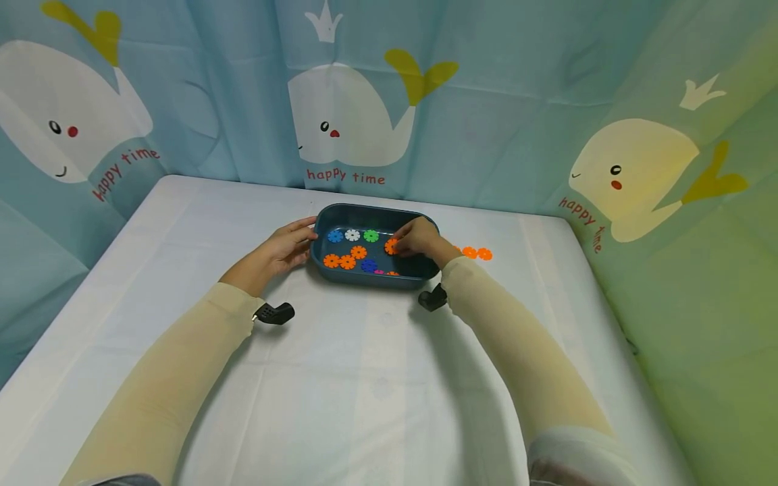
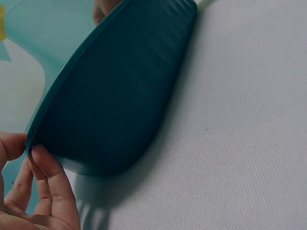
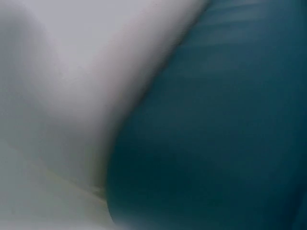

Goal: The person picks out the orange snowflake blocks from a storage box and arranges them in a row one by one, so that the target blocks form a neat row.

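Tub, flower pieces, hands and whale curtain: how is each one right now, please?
Tub: upright, open-topped, on the table.
Left hand: pinching the tub's left end.
Right hand: in the tub, seemingly pinching an orange piece.
Other pieces inside: lying in the tub, front ones partly hidden.
Orange pieces outside: lying on the table, one partly hidden.
Whale curtain: hanging, wrinkled.

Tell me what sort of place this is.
Probably a curtained-off recording corner indoors: a whale-print curtain hangs behind and beside a white table, and a black device sits at each wrist.
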Available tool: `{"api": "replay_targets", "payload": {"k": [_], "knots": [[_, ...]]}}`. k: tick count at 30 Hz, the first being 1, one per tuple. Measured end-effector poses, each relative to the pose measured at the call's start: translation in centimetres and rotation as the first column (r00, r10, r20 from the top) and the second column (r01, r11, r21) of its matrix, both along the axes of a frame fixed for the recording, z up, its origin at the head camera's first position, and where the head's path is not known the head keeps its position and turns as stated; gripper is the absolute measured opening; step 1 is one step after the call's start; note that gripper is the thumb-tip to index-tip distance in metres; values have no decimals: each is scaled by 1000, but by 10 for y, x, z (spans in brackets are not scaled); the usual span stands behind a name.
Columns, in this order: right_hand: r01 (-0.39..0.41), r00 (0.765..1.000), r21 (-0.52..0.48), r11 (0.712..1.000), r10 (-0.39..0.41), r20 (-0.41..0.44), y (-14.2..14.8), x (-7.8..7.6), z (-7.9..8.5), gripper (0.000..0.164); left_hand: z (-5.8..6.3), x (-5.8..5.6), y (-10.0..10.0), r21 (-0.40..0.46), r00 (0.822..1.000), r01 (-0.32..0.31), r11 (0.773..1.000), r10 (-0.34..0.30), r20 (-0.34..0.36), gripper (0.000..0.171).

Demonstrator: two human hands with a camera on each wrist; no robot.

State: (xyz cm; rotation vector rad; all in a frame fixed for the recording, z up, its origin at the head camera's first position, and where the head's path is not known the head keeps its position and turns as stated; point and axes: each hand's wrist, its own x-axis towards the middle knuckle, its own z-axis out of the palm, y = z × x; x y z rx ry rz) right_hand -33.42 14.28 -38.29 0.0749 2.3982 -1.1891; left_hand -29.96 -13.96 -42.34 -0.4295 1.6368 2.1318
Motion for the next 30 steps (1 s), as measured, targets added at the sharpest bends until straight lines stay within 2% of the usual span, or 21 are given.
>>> {"api": "replay_targets", "payload": {"k": [12, 20, 30], "knots": [[-39, 999, -23, 999, 39, -33, 10, 4, 14, 30, 1, 0, 1, -8, 1000, 14, 1000, -14, -3, 59], [1, 1000, -71, 997, -1, -8, 20, 3, 23, 31, 3, 2, 0, 2, 1000, 12, 1000, -12, 1, 60], [16, 999, -98, 995, -13, 33, 34, -1, 32, 33, 3, 2, 1, -7, 1000, 15, 1000, -15, -3, 59]]}}
